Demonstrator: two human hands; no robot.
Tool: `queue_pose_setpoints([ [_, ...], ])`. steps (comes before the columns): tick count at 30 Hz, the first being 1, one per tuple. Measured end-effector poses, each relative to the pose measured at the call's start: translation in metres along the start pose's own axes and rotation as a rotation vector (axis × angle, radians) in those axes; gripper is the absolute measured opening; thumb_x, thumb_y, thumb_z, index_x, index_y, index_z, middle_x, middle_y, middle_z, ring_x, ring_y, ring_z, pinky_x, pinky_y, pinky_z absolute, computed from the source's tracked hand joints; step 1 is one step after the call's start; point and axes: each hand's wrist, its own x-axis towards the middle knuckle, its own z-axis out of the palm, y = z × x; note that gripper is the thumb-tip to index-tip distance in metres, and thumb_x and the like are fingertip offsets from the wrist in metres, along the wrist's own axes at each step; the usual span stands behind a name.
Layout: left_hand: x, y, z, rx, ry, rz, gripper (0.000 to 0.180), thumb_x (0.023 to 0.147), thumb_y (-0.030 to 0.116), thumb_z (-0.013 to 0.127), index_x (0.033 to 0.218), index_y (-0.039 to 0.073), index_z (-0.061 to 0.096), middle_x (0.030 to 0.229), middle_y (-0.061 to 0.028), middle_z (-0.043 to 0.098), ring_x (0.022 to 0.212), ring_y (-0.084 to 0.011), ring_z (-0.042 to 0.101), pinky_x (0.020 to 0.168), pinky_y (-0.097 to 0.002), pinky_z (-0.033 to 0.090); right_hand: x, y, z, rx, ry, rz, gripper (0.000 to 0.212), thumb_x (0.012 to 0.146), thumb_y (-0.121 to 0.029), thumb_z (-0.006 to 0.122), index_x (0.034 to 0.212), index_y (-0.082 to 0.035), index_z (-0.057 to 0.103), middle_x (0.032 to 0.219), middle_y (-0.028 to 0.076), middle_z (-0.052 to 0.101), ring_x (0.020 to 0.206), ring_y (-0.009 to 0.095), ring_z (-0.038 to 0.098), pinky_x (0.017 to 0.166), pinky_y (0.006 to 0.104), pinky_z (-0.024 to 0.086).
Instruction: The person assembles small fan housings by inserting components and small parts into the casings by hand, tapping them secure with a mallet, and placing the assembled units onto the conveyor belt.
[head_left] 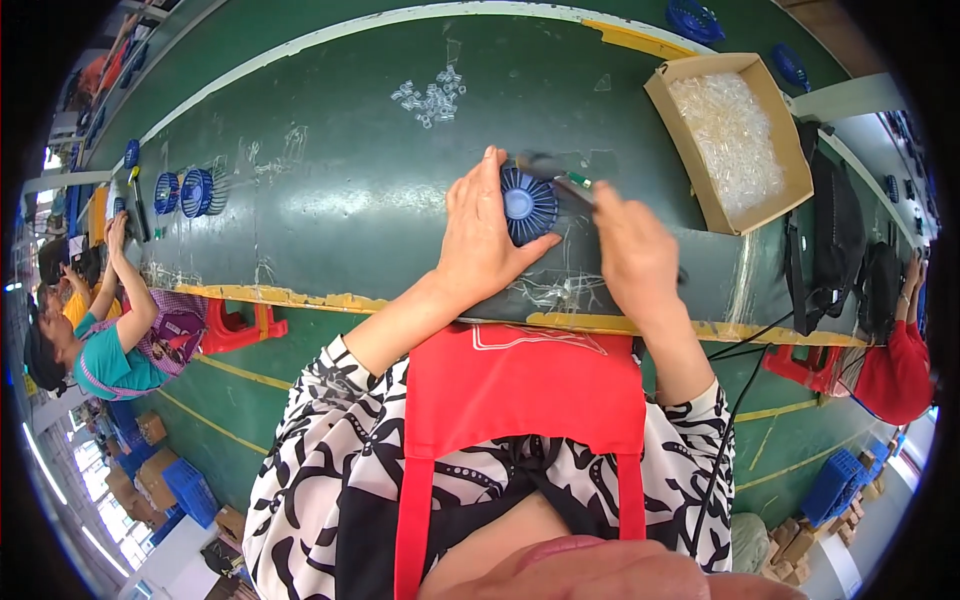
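- ok, left hand (478, 232) spread, thumb and fingers grasping blue basket (521, 205), toward near edge of table (340, 190)
- right hand (640, 255) clenched around blurred hammer-like tool (577, 191), beside basket

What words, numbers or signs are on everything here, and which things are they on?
There are none I can read out.
Black bag: small pale mark, too small to read.
Red apron: white lines near the edge by the table, no clear letters.
Purple checked cloth on the person at left: pale marks, too small.
Tool in the right hand: too blurred to tell.
Blue slatted piece: no writing I can see.
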Motion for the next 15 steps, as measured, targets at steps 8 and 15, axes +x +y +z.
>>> queue_pose_setpoints([
  [8,-0.002,-0.003,-0.009,-0.126,0.018,0.012,0.104,0.061,0.024,0.087,0.140,-0.006,0.027,0.127,-0.0209,0.049,0.119,-0.0375,0.046,0.103,-0.0475,0.033,0.025,0.005,0.000,0.041,0.182,0.060,0.019,0.082,-0.005,0.068,0.100,0.002,0.066,0.092,0.018,0.066,0.082,0.034,0.064,0.074,0.0401,0.052],
  [15,-0.005,-0.006,-0.008,-0.311,0.057,0.044,0.103,0.060,0.022,0.088,0.140,-0.004,0.028,0.127,-0.0208,0.049,0.117,-0.0369,0.048,0.101,-0.0450,0.039,0.038,-0.014,0.024,0.623,0.019,0.375,0.017,0.087,-0.009,0.063,0.097,0.004,0.066,0.084,0.018,0.067,0.070,0.024,0.066,0.064,0.0318,0.050],
])
